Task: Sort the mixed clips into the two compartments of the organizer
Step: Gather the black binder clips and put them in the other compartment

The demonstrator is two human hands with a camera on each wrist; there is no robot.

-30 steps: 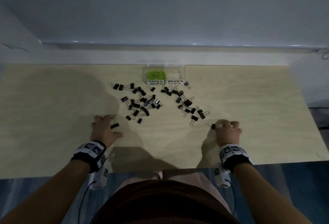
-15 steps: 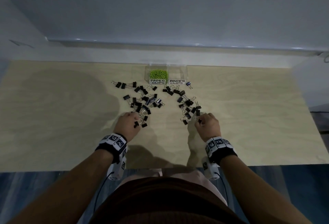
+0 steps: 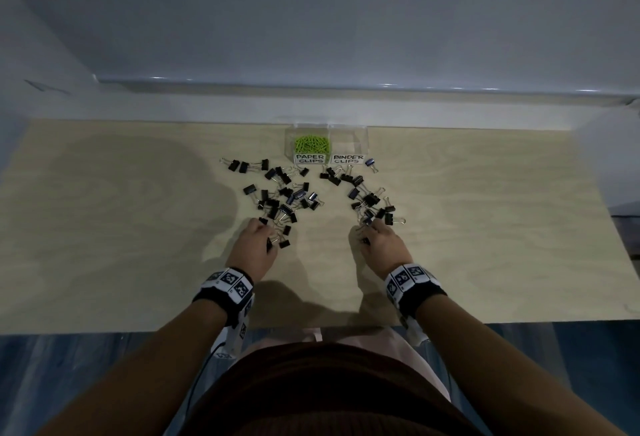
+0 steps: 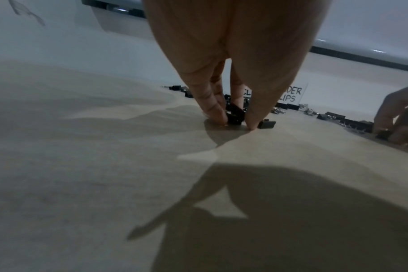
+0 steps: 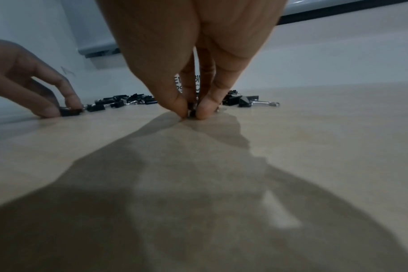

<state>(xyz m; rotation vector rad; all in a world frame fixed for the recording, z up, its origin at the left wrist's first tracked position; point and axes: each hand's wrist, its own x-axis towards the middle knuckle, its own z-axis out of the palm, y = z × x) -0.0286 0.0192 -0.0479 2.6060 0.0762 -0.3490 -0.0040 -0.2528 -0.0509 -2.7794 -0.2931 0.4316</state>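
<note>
Left hand [image 4: 231, 60]: closed in a pinch on a black binder clip [image 4: 234, 115] at the near edge of the left pile.
Right hand [image 5: 193, 55]: pinched on a binder clip [image 5: 191, 110] at the right pile's near end.
Organizer [image 3: 360, 145]: set straight ahead, beyond both piles; the empty "BINDER CLIPS" side is judged nearer the right hand.

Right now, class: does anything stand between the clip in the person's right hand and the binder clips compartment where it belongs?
Yes. The right hand pinches a binder clip on the table. A trail of loose binder clips lies between it and the empty binder clips compartment; lifting over them avoids contact.
</note>
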